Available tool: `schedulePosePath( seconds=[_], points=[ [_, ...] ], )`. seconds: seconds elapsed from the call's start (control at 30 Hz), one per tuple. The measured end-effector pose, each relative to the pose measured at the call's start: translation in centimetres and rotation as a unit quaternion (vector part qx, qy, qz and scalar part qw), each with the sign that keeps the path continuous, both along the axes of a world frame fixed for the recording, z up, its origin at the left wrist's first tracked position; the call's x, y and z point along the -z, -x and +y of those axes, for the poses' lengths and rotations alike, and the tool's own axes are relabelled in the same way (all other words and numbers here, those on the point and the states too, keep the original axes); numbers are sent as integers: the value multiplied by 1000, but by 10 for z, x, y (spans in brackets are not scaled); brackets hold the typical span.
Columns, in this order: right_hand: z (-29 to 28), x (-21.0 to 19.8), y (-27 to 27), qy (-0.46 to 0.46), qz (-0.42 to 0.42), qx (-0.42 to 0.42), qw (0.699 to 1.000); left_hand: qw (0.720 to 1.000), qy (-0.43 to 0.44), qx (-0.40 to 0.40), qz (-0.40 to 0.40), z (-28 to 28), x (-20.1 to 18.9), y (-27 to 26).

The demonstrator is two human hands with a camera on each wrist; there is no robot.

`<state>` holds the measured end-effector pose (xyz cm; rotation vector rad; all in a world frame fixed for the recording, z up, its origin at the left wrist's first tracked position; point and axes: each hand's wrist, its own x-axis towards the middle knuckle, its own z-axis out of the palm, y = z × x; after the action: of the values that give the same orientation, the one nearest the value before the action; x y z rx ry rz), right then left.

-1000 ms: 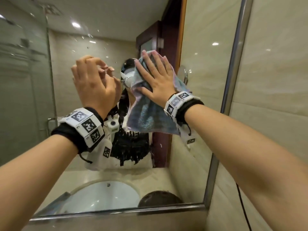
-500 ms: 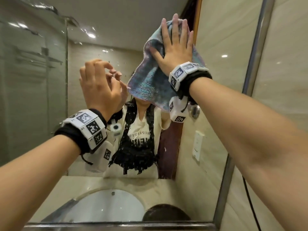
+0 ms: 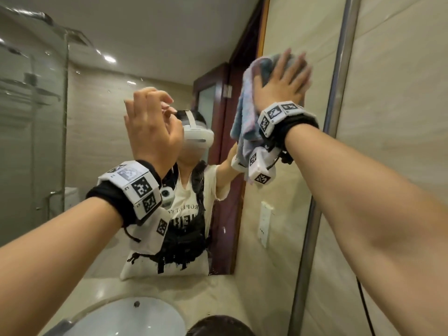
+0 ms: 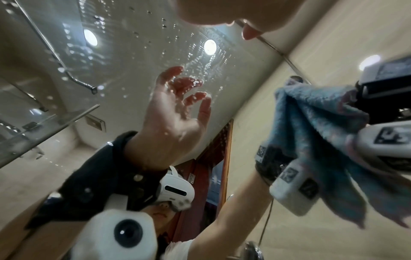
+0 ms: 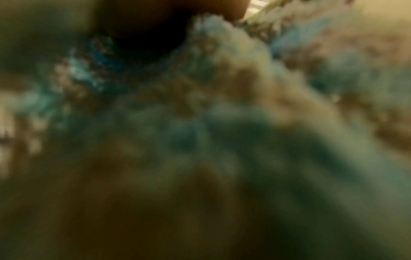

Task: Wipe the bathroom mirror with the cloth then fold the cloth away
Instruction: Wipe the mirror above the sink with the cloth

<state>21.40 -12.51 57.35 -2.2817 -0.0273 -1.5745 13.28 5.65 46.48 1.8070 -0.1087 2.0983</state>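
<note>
Bathroom mirror (image 3: 286, 214), upper right region: the blue cloth (image 3: 244, 112), pressed flat under the spread fingers of the right hand (image 3: 281, 83), has swept rightward toward the frame since a second ago, while the left hand (image 3: 150, 127) hovers loosely curled, empty; wiping continues, droplets remain.

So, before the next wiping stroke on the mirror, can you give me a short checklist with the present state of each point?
1. Cloth is under the right hand, flat against the mirror: ok.
2. Right hand fingers spread on the cloth, no bunching under the palm: cannot tell, motion blur.
3. Left hand holds nothing, fingers loosely curled: ok.
4. Room before the mirror's metal edge: not ok, hand is near it.
5. Water drops remain on the upper left glass: not ok, still to wipe.
</note>
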Motion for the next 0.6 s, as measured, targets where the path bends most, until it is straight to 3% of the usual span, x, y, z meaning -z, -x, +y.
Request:
schedulePosePath(
  seconds=[0.1, 0.23, 0.3, 0.43, 0.6],
  points=[
    [21, -13, 11, 226, -5, -54, 973, 1000, 19, 4, -8, 0, -4, -2],
    [36, -18, 13, 328, -19, -75, 942, 999, 36, 9, -3, 0, -7, -2],
    [32, -24, 11, 313, -14, -69, 947, 999, 33, 9, -2, 1, -8, -1],
    [15, -44, 12, 186, 7, -61, 981, 1000, 25, 7, 4, 3, -8, 3],
    [-2, -50, 3, 105, 8, -47, 993, 1000, 5, 12, 10, 6, -4, 9]
  ],
)
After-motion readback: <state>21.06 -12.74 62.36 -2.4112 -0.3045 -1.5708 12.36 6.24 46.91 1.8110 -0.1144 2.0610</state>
